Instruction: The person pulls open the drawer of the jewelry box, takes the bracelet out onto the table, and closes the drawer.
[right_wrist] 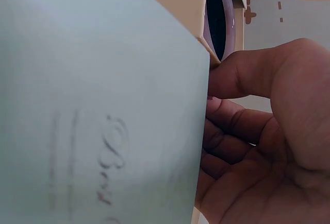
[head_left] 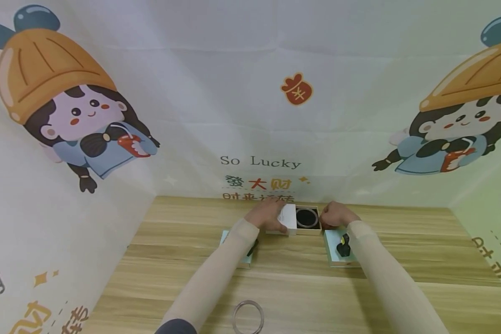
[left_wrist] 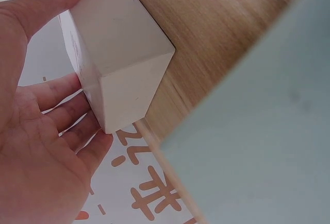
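A white box sleeve lies at the back of the table with its drawer pulled partly out to the right. Inside the drawer a pale ring-shaped bangle rests on a black insert. My left hand grips the sleeve; in the left wrist view the hand has its thumb on one face of the white sleeve and fingertips on another. My right hand has curled fingers at the drawer's right end. In the right wrist view, thumb and forefinger of the hand pinch beside the drawer's corner, partly hidden.
A pale green box with a small black object on it stands under my right wrist. Another green box is partly behind my left forearm. A clear ring lies near the front. A printed cloth wall rises behind the table.
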`<state>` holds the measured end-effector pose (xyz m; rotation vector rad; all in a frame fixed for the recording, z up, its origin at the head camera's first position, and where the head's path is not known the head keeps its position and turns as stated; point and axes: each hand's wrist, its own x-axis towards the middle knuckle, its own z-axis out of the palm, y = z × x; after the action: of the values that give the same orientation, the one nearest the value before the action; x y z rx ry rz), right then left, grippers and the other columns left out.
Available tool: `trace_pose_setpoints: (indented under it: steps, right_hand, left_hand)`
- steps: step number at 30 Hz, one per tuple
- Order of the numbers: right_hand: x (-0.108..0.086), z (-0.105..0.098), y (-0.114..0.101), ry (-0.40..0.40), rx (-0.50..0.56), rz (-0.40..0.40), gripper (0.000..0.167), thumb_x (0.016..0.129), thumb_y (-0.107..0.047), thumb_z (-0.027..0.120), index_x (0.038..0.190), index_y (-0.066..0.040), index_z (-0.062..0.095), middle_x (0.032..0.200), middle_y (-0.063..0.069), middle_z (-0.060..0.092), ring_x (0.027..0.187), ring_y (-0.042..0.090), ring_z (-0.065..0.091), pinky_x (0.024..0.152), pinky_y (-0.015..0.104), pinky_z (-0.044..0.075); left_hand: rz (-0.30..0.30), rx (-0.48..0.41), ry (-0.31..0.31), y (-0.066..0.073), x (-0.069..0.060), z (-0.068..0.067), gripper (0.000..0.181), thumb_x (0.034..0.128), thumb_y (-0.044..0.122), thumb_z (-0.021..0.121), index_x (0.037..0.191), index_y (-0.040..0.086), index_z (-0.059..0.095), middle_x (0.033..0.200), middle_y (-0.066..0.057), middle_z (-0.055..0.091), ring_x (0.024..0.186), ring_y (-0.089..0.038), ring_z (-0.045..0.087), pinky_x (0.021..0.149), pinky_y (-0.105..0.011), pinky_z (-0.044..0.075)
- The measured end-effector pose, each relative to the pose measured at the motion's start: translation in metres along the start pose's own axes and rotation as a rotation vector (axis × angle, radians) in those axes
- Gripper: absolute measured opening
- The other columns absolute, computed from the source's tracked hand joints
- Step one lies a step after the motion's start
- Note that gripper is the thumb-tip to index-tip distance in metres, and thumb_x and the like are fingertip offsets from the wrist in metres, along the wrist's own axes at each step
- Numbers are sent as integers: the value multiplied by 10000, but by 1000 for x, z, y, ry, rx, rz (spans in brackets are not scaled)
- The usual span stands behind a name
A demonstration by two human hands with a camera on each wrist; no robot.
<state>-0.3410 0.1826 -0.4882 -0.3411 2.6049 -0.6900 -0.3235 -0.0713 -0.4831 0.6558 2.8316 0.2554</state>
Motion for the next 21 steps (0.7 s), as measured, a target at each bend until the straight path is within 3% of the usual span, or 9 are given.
trace_pose_setpoints:
  steps: [11,21]
  right_hand:
    - [-3,0,4,-14,34,18,227,896,-168,534,675,-140,580,717,-24,586,692,139,522,639,264,432]
    - [-9,4,8,49,102,-19,150,887,-92,541,807,-78,667,731,-16,578,679,143,507,605,259,411]
  left_hand:
    - [0,9,5,0,0,0,950,798,518,845,1553,114,434,1608,-83,447,1518,-287,367,1261,-408,301]
    - [2,20,12,2,-1,0,946,799,519,843,1549,107,439,1604,-88,450,1514,-290,374,1261,-409,302]
